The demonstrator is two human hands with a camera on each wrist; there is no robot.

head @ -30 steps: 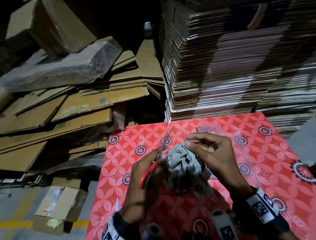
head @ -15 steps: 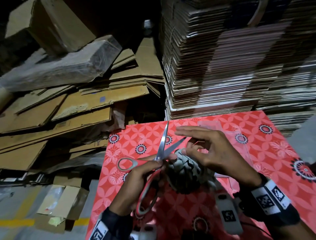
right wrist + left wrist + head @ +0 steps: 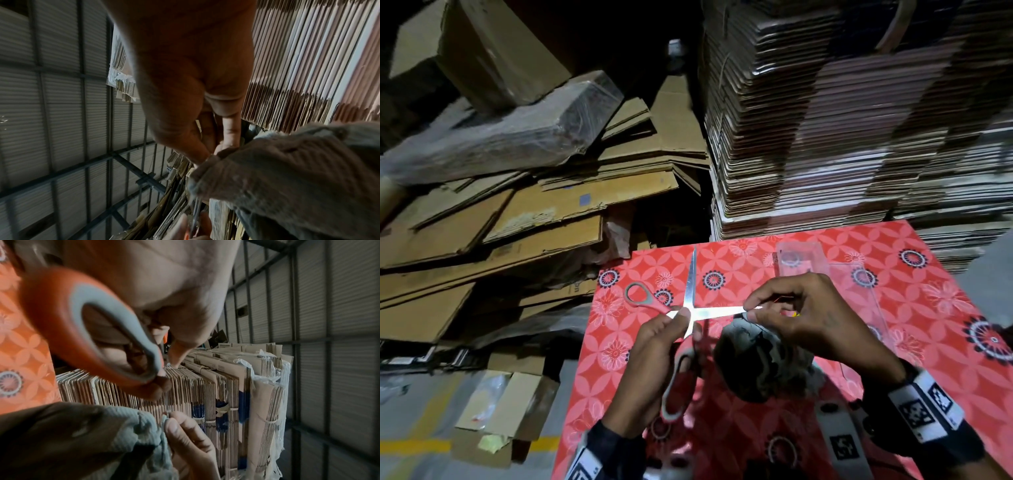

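L hand grips red scissors, blades wide apart | R hand pinches edge of grey knit cloth above red counter, by blade tip | we'd hold edge taut, fingertips back, seat it deep btw blades, then snip

Dim light in the head view. The red table cover took most of it, glare flashed off the scissors, and the corners bowed and went black. Wrist views ran soft, the grey cloth smeared.
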